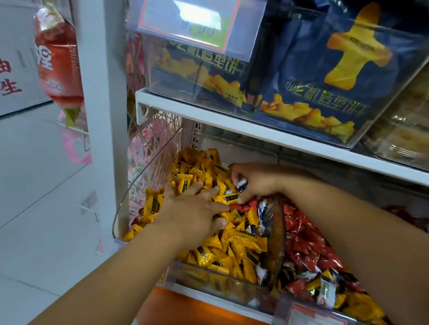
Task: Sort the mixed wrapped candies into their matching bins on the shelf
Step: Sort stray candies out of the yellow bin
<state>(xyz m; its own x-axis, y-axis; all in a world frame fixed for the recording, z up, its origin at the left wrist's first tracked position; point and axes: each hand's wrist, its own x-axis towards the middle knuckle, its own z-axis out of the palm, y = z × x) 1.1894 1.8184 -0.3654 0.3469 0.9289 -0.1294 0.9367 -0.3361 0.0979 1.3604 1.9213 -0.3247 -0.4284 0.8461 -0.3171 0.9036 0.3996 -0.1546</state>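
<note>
Centre of frame, step judged as picking out strays: your right hand point(256, 182) pinches a silver-and-black candy point(242, 183) in curled fingers over the yellow-candy bin point(122, 202), while your left hand point(196, 208) lies with fingers spread flat on the yellow candies point(228, 250). Next, the red candy point(242, 208) by your left fingertips probably needs lifting over the clear divider point(276, 235) to the red candies point(303, 241) at right. The upper shelf point(260, 130), holding blue biscuit bags point(337, 69), overhangs the reach.

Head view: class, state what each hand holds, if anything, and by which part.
The right hand pinches a dark silver-edged candy by one end; the left hand rests spread on the yellow candies, holding nothing.
</note>
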